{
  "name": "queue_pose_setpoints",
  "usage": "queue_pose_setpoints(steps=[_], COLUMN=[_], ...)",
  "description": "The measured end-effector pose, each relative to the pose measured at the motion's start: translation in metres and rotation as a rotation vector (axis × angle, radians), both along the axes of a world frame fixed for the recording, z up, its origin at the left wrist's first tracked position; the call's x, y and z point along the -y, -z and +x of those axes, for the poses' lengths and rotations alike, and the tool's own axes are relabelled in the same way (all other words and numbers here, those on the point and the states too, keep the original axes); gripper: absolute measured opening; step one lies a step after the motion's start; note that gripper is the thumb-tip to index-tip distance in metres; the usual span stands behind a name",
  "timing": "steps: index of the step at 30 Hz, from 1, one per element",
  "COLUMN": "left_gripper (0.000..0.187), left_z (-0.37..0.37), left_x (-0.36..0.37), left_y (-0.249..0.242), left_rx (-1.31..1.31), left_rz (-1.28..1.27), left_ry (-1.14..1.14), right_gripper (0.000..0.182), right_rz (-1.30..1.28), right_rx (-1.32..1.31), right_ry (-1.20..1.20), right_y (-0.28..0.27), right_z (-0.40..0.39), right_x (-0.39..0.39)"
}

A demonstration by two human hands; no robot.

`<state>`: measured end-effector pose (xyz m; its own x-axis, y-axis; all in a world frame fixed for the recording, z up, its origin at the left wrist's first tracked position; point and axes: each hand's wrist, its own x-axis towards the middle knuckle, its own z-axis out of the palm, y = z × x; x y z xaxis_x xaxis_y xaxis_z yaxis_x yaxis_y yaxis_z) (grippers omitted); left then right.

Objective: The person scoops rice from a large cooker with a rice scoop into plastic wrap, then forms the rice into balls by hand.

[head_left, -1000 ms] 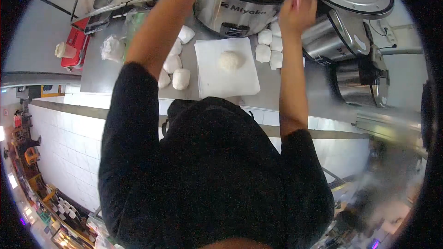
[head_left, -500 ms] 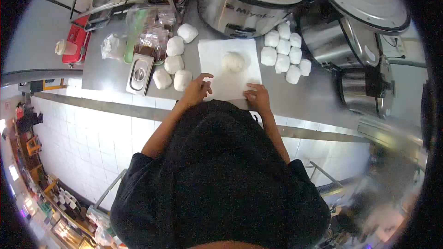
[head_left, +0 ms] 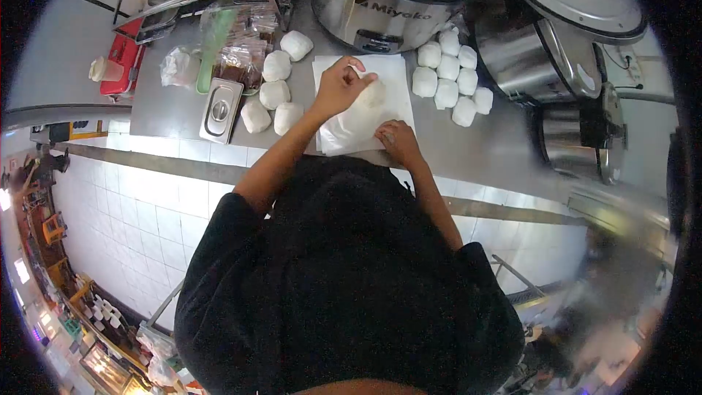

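Note:
A stack of white paper sheets [head_left: 398, 73] lies on the steel counter below the large cooker. On it sits a round mound of rice [head_left: 373, 95], partly hidden behind my left hand. My left hand [head_left: 342, 88] is over the upper left of the paper beside the mound, its thumb and fingers curved with a gap between them. Near the paper's lower right edge is my right hand [head_left: 397, 139], its fingers bent at the sheet; whether they pinch it is too small to tell.
White wrapped bundles stand left [head_left: 275, 94] and right [head_left: 448, 67] of the paper. Behind it is a Miyako cooker [head_left: 387, 11] of rice with a white paddle. A lidded steel container [head_left: 221, 111], packets [head_left: 245, 44] and a red box [head_left: 123, 62] lie left; steel pots [head_left: 515, 62] stand right.
My left hand has moved up and right, from the paper's lower left edge to beside the mound. My right hand has shifted slightly left and up.

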<state>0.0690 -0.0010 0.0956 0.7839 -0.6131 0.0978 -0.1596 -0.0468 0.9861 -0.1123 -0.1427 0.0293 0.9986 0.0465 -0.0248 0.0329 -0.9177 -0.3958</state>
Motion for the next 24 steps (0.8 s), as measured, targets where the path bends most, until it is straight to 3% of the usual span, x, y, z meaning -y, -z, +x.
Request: queue_pose_setpoints(steps=[2, 4, 5, 7, 10, 11, 12, 15, 18, 21, 23, 24], left_gripper=[0.03, 0.04, 0.045, 0.045, 0.044, 0.044, 0.044, 0.045, 0.05, 0.046, 0.034, 0.034], left_z=[0.004, 0.004, -0.003, -0.014, -0.018, -0.018, -0.022, -0.033, -0.04, -0.028, -0.017, -0.013], left_x=[0.003, 0.001, -0.005, -0.023, -0.055, -0.063, -0.068, -0.076, -0.066, -0.063, -0.08, -0.088], left_y=[-0.002, 0.009, 0.014, 0.029, 0.058, 0.067, 0.063, 0.039, 0.038, 0.053, 0.045, 0.044], left_rx=[0.108, 0.68, 0.57, 0.603, 0.609, 0.6, 0.601, 0.67, 0.85, 0.796, 0.393, 0.393], left_rz=[0.052, 0.353, 0.497, 0.518, 0.514, 0.483, 0.486, 0.376, 0.466, 0.592, 0.408, 0.406], left_ry=[-0.015, 0.088, 0.159, 0.13, 0.086, 0.052, 0.057, 0.078, 0.265, 0.269, 0.24, 0.244], right_gripper=[0.017, 0.017, 0.016, 0.015, 0.027, 0.026, 0.026, 0.025, 0.025, 0.025, 0.024, 0.024], right_rz=[0.111, 0.224, 0.159, 0.096, 0.214, 0.365, 0.516, 0.528, 0.534, 0.435, 0.28, 0.206], right_rx=[0.038, 0.066, 0.166, 0.277, 0.274, 0.269, 0.267, 0.303, 0.301, 0.222, 0.337, 0.39], right_ry=[0.107, 0.217, 0.276, 0.347, 0.515, 0.572, 0.625, 0.661, 0.644, 0.533, 0.435, 0.383], right_y=[-0.006, -0.017, -0.022, -0.02, -0.007, -0.006, -0.005, -0.005, -0.007, -0.017, -0.034, -0.033], right_z=[0.002, -0.003, -0.004, 0.0, -0.004, -0.001, 0.001, 0.005, 0.009, 0.006, -0.002, -0.008], right_x=[-0.004, -0.013, -0.017, -0.016, -0.014, -0.014, -0.014, -0.013, -0.012, -0.005, -0.005, -0.004])
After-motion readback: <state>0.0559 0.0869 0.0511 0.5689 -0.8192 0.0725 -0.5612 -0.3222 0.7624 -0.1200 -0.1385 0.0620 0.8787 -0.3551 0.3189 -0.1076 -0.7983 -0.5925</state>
